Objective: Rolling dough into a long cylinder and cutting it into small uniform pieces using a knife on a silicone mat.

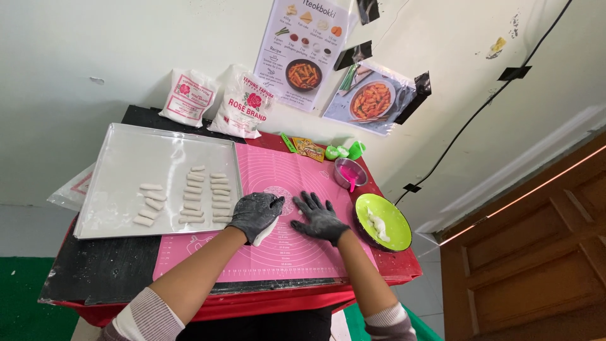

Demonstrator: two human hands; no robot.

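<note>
A: We saw the left hand (255, 213) in a dark glove, laid palm down on the pink silicone mat (297, 252). It pressed on a white piece of dough (264, 233), and the near end of the dough stuck out from under the palm. The fingers were bent a little over it, not closed in a fist.

B: And the right hand (319, 218)?

A: We saw it just to the right of the left one, also gloved. It lay open and flat on the mat, with the fingers spread. It held nothing. We could not tell if it touched the dough.

B: What did we see around the hands?

A: To the left of the mat lay a metal tray (126, 164). On its right part we saw short white dough sticks (203, 196) in several rows. To the right of the right hand stood a green plate (391, 215) with more white dough (377, 225) on it. A little farther stood a small pink bowl (349, 172), and behind it some green cups (344, 151).

B: And at the far side?

A: Two white flour bags (218, 101) leaned on the wall, and two printed sheets with food pictures (334, 60) were taped above them. All of this stood on a red table (404, 265).
</note>
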